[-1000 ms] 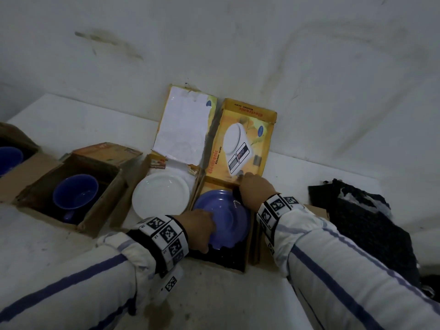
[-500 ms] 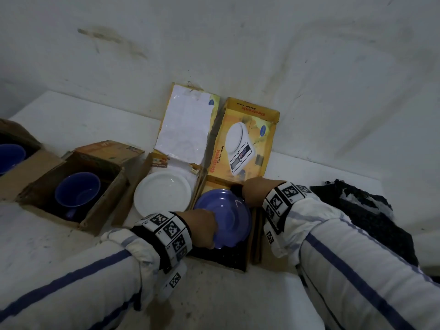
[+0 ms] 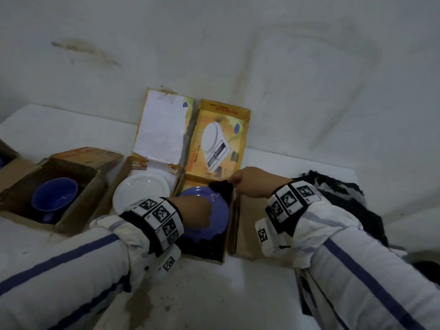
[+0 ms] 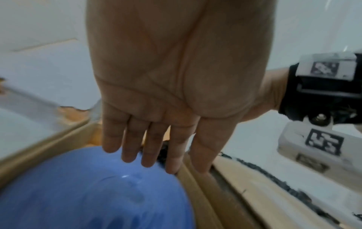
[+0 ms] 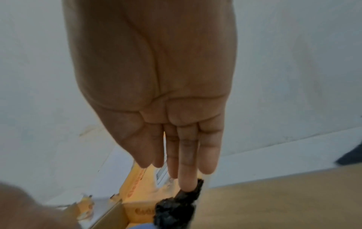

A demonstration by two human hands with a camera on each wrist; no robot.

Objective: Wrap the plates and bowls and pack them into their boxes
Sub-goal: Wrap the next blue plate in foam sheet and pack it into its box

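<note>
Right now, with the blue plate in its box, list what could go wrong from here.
1. The right hand pinches only a corner of the black cloth; it may slip free mid-fold.
2. The left hand rests with straight fingers on the blue plate without gripping it, so tugging the cloth beneath could shift or tilt the plate.
3. The plate sits close to the cardboard box wall; its rim may knock there.

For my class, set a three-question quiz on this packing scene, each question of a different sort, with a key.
1. True or false: the round white plate lies in an open box.
2. What does the right hand pinch? A) dark cloth B) white paper C) blue cup
3. Name the dish under the left hand.

Key: 1 true. 2 A. 3 The round blue plate, in the yellow cardboard box.
</note>
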